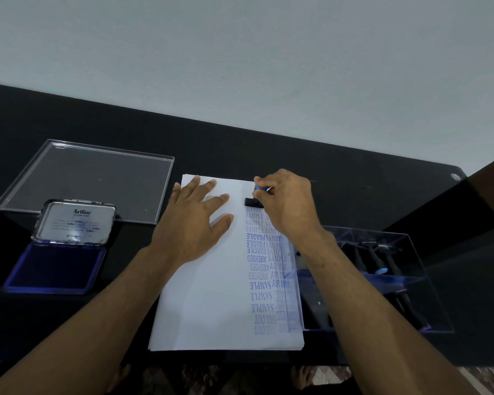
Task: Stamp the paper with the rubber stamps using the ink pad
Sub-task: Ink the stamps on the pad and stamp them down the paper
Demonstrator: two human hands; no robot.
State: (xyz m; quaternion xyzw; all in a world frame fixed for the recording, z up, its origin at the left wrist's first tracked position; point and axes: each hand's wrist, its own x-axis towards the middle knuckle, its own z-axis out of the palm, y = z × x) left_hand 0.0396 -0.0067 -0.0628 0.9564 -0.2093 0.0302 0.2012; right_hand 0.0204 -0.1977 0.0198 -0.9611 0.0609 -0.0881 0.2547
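Note:
A stack of white paper (211, 295) lies on the black table, its right side covered with columns of blue stamped words. My left hand (196, 220) rests flat on the paper's upper left, fingers spread. My right hand (290, 208) grips a black rubber stamp (252, 201) with a blue top, its base down on the paper near the top right, just above the stamped words. The open blue ink pad (54, 269) sits at the left with its silver lid (73, 222) raised.
A clear plastic lid (92, 178) lies flat behind the ink pad. A clear box (382, 277) holding several black-handled stamps stands right of the paper, touching its edge. The table's far edge meets a pale wall.

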